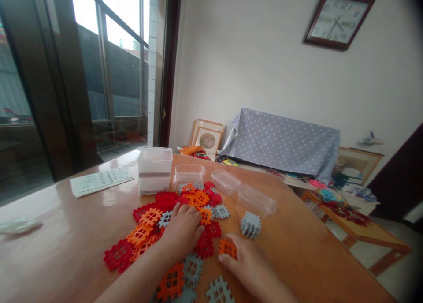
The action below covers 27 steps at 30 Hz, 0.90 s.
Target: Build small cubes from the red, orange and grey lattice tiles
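My right hand (247, 263) grips an orange window-frame building piece (228, 248) between thumb and fingers, low over the table. My left hand (185, 223) lies over a loose heap of notched plastic building pieces, thumb apart from the fingers; whatever is under its fingertips is hidden. Around it are orange pieces (171, 282), red pieces (119, 254) and grey pieces (193, 267), many overlapping. Beyond my right hand stands a small stack of grey pieces (250, 225). One grey window piece (220, 290) rests near the table's front, left of my right forearm.
Clear plastic boxes stand behind the heap: a tall stacked box (155, 170), a shallow tub (189, 174) and two lids or trays (226, 181) to the right. Written paper (102, 181) lies at left. A dotted cloth (284, 144) covers something behind the table (297, 250).
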Each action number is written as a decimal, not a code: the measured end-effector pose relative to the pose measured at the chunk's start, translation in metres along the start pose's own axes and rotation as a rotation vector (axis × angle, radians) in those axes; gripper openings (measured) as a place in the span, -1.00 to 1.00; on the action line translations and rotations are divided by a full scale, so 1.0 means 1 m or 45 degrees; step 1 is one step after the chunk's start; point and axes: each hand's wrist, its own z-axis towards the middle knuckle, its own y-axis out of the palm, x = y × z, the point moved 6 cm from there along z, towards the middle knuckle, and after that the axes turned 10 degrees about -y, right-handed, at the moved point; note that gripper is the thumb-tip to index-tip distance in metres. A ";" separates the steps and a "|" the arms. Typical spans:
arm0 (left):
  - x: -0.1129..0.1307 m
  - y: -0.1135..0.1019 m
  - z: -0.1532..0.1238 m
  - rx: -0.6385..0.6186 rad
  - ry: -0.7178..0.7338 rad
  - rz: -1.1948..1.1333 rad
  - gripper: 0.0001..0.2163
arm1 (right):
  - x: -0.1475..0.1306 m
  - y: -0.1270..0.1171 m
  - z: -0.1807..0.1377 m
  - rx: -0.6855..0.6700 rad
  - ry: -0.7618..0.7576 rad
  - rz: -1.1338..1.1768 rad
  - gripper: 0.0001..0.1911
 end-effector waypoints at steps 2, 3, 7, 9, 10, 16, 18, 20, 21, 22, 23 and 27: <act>0.000 -0.001 0.001 0.020 -0.025 0.024 -0.85 | 0.000 0.000 0.001 0.009 -0.021 0.028 -0.52; -0.001 -0.001 0.001 0.030 -0.037 0.029 -0.85 | 0.000 0.000 0.002 0.020 -0.026 0.043 -0.52; -0.004 0.007 0.005 0.076 -0.044 0.004 -0.63 | 0.000 0.001 0.004 0.043 -0.049 0.089 -0.58; -0.007 0.015 0.006 0.082 -0.028 -0.011 -0.49 | -0.003 0.001 0.004 0.049 -0.074 0.112 -0.60; -0.008 0.020 0.007 0.074 -0.021 -0.014 -0.45 | -0.004 0.001 0.004 0.053 -0.083 0.119 -0.61; -0.009 0.031 0.009 0.049 -0.033 -0.001 -0.45 | -0.006 0.003 0.005 0.077 -0.100 0.134 -0.62; -0.008 0.027 0.009 0.058 -0.051 0.010 -0.46 | -0.007 0.004 0.005 0.078 -0.107 0.136 -0.64; -0.006 0.022 0.009 0.069 -0.053 0.028 -0.47 | -0.008 0.005 0.005 0.072 -0.113 0.141 -0.66; -0.005 0.020 0.010 0.079 -0.048 0.038 -0.48 | -0.009 0.006 0.005 0.064 -0.116 0.143 -0.67; -0.003 0.018 0.010 0.091 -0.043 0.046 -0.47 | -0.010 0.007 0.005 0.057 -0.120 0.143 -0.68; -0.002 0.016 0.010 0.104 -0.040 0.050 -0.47 | -0.011 0.007 0.005 0.054 -0.124 0.143 -0.68; 0.000 0.010 0.011 0.138 -0.027 0.028 -0.56 | -0.011 0.007 0.004 0.075 -0.138 0.149 -0.70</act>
